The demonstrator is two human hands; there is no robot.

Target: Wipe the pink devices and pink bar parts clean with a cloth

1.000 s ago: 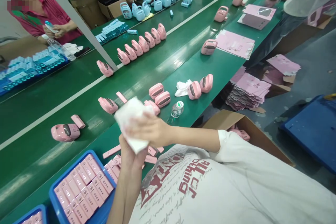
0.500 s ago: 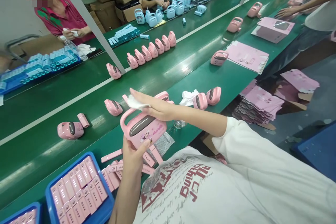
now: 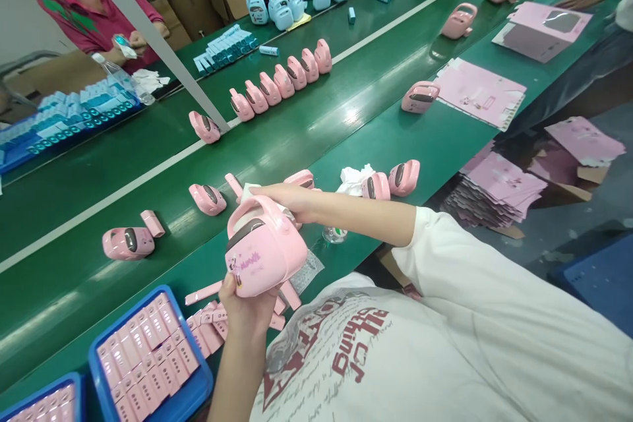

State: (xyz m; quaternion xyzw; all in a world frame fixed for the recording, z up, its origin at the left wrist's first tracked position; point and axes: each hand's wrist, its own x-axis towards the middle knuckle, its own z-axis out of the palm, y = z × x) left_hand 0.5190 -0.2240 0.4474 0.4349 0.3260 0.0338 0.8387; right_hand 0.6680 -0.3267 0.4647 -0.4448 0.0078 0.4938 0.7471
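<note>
My left hand (image 3: pixel 247 306) grips a pink plastic case with a carry handle (image 3: pixel 264 254) from below, thumb on its printed front. The case is tilted, showing a dark curved window strip and a cartoon print. Behind its handle, my right hand (image 3: pixel 287 201) presses a white cloth (image 3: pixel 251 191) against the far side; most of its fingers are hidden. Just beyond that hand lies a small pink stick (image 3: pixel 233 186). Under the case, pink rectangular pieces (image 3: pixel 210 330) lie loose beside bubble wrap (image 3: pixel 310 270).
A blue tray (image 3: pixel 210 379) of pink pieces stands front left. Several pink cases (image 3: pixel 270 88) line the green conveyor belt (image 3: pixel 163 237). A crumpled white cloth (image 3: pixel 353 178), a flat pink carton (image 3: pixel 479 93) and a folded pink box (image 3: pixel 541 33) lie rightward. Co-workers sit across the belt.
The case has turned in my left hand, so its side end now faces me. My right hand has gone from the top edge to behind the handle, with the cloth.
</note>
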